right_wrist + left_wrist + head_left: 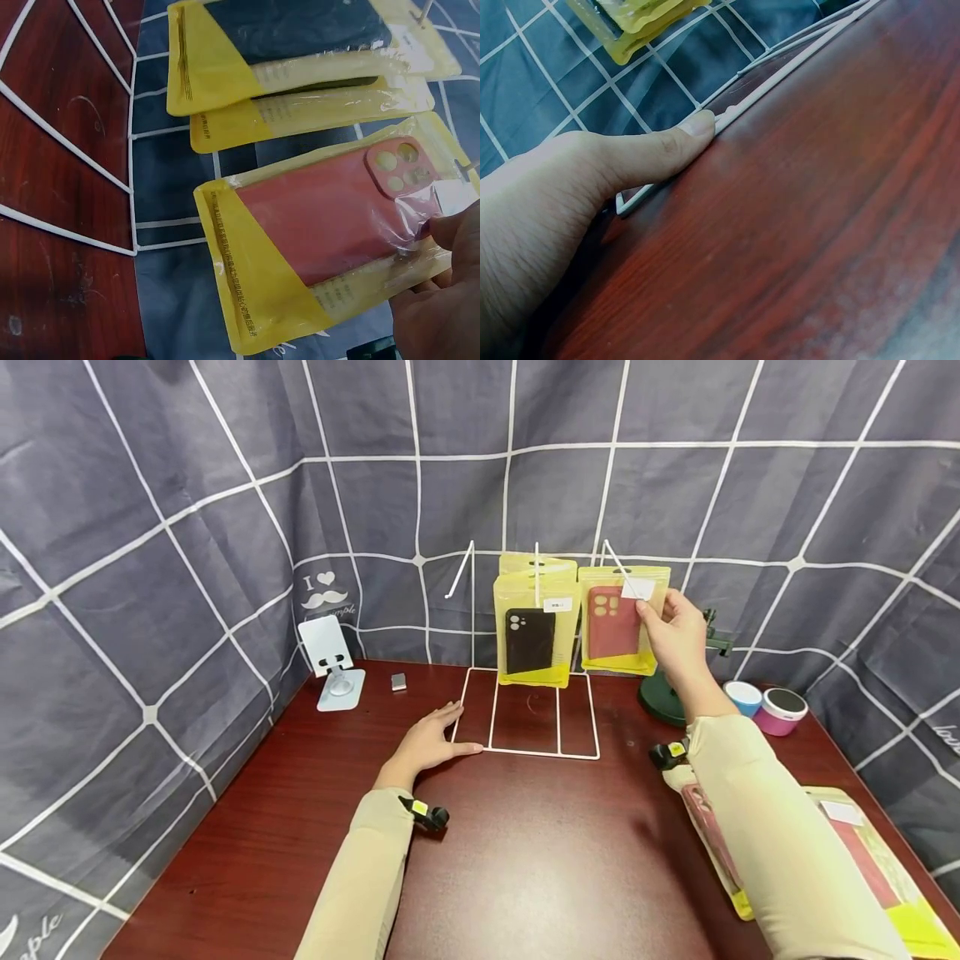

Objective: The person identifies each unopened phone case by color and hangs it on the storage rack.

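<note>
Pinched at its top corner by the right hand [678, 631]: a yellow pouch with a red phone case [621, 618], hanging upright from the rightmost peg [617, 562] of a white wire display rack [525, 727]. Long axis vertical, camera cut-outs uppermost, white sticker beside the gripping fingers. Straight ahead of the right arm and far nearer to it than to the left. Pressed flat and open on the dark red surface [525, 860], the left hand [431, 745], thumb [660, 150] against the rack's base wire at its left front corner, well apart from the pouch.

Just left of the red one, on the middle peg, a black phone case in a like pouch [534, 639], a further yellow pouch behind it. Small white labels on both front pouches, print too small to read. On the checked grey backdrop [150, 568], left of the rack, "I", a heart and a moustache above the word "simple". Under the right forearm, more yellow pouches [885, 868] lying flat.
</note>
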`<state>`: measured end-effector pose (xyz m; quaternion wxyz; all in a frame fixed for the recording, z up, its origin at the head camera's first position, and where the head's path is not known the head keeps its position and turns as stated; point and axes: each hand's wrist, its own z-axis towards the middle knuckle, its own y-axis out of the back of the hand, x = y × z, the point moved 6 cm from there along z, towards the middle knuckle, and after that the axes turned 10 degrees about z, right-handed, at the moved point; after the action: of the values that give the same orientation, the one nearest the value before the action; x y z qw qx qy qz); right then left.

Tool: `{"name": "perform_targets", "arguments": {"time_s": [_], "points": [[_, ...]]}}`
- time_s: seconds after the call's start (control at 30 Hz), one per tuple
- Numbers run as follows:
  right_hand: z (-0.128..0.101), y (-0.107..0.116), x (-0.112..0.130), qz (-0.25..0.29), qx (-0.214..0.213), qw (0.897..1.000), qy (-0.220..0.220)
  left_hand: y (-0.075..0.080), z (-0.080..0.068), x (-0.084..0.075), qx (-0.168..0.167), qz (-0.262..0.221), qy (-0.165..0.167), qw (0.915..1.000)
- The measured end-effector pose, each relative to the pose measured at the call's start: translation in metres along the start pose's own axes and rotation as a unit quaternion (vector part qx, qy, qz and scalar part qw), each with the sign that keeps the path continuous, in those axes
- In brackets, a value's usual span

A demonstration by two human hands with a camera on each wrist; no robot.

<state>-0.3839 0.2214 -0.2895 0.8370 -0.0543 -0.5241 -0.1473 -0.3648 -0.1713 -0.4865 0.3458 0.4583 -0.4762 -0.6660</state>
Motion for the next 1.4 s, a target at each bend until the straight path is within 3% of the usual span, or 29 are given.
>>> {"name": "perform_targets", "arguments": {"time_s": [0.27, 0.6, 0.73, 0.83, 0.97, 1.07, 1.23, 1.3, 1.4], "points": [[0.009, -0.005, -0.002, -0.025, -0.008, 1.0, 0.004, 0.0, 0.0, -0.001, -0.002, -0.005, 0.0, 1.0], [0.005, 0.007, -0.003, 0.003, 0.005, 1.0, -0.005, 0.002, 0.0, -0.003, -0.002, -0.006, -0.004, 1.0], [-0.002, 0.017, 0.002, 0.088, 0.022, 0.996, -0.003, 0.002, -0.001, -0.002, -0.003, -0.01, -0.003, 0.9999], [-0.012, 0.023, 0.009, 0.173, 0.055, 0.983, -0.001, 0.0, -0.001, 0.0, -0.004, -0.008, 0.0, 1.0], [-0.033, 0.036, 0.019, 0.212, 0.118, 0.97, 0.004, -0.001, 0.0, 0.001, -0.005, -0.004, -0.001, 1.0], [-0.056, 0.051, 0.023, 0.171, 0.162, 0.972, 0.021, -0.001, 0.001, 0.001, -0.006, -0.003, -0.003, 1.0], [-0.099, 0.084, 0.011, 0.02, 0.21, 0.975, 0.064, 0.001, 0.001, -0.002, -0.005, -0.003, -0.006, 1.0], [-0.113, 0.1, -0.004, -0.038, 0.217, 0.974, 0.059, 0.001, 0.001, -0.002, -0.003, -0.003, -0.006, 1.0], [-0.132, 0.125, -0.036, -0.1, 0.217, 0.971, 0.014, 0.001, 0.0, -0.001, -0.001, -0.005, -0.005, 1.0]]}}
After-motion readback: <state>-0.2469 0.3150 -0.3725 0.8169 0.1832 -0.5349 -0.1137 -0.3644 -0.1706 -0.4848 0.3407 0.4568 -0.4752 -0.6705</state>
